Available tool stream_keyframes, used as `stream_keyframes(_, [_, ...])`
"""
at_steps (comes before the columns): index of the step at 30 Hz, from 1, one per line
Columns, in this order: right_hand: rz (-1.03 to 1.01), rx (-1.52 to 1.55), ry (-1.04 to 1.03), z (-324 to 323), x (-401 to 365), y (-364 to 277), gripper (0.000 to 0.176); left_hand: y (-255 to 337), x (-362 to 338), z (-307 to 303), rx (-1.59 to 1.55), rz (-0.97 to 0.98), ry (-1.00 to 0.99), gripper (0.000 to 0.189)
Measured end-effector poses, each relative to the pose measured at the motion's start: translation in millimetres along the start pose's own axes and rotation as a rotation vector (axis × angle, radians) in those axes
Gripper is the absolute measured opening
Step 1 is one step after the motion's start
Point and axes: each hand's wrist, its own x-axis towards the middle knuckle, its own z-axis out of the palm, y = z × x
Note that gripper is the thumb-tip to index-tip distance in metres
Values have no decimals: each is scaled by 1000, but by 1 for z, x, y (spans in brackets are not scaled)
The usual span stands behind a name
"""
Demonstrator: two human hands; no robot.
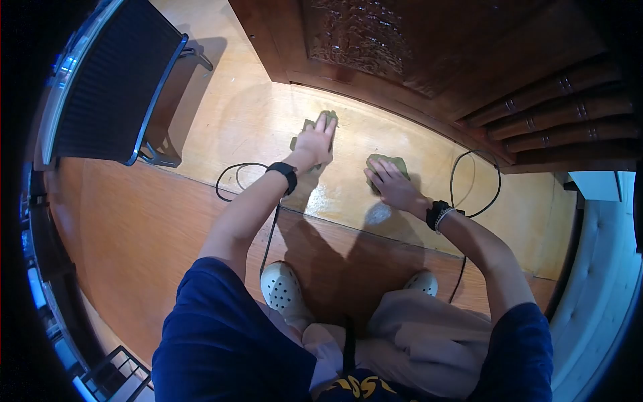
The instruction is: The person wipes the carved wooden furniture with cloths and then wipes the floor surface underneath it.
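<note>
Below the carved wooden furniture, my left hand (pixel 315 143) presses a green cloth (pixel 309 125) against the light wood floor. Parts of that cloth stick out beside and beyond the fingers. To its right, my right hand (pixel 395 185) lies on a second green cloth (pixel 377 161), also flat on the light floor, with its fingers over the cloth. The two hands are apart. A dark band is on each wrist.
Dark wooden furniture (pixel 429 94) borders the light floor (pixel 248 100) ahead. A black ribbed panel (pixel 110 80) on metal feet stands at upper left. Black cables (pixel 498 191) loop near both wrists. My white clogs (pixel 280 287) stand on the reddish floor (pixel 154 228). Pale padded furniture (pixel 599 268) is at right.
</note>
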Motion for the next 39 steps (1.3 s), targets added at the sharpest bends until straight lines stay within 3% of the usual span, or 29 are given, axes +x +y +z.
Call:
stream_keyframes(5, [-8,-12,27,0,0,1,84,28,-10,14,161,176,-24,75])
stream_keyframes(8, [3,9,22,-3,0,-2,81,39,-14,27,165,269,46,79])
stream_keyframes(9, [18,16,14,-5,0,-3,72,43,-16,27,155,283,45,82])
stream_keyframes(10, [32,24,5,-6,1,-4,62,48,-18,26,155,283,45,82])
stream_keyframes(13, [36,9,32,-4,1,-5,58,59,-21,27,118,285,-56,92])
stream_keyframes(16, [23,-7,52,-2,2,-4,55,62,-21,31,185,289,-31,93])
stream_keyframes(33, [35,-29,47,-5,3,-6,53,64,-18,32,263,257,-63,87])
stream_keyframes(38, [21,-44,66,1,3,-4,52,56,-1,31,205,188,11,80])
stream_keyframes(39, [8,-43,88,3,3,-3,61,55,2,26,200,152,-4,80])
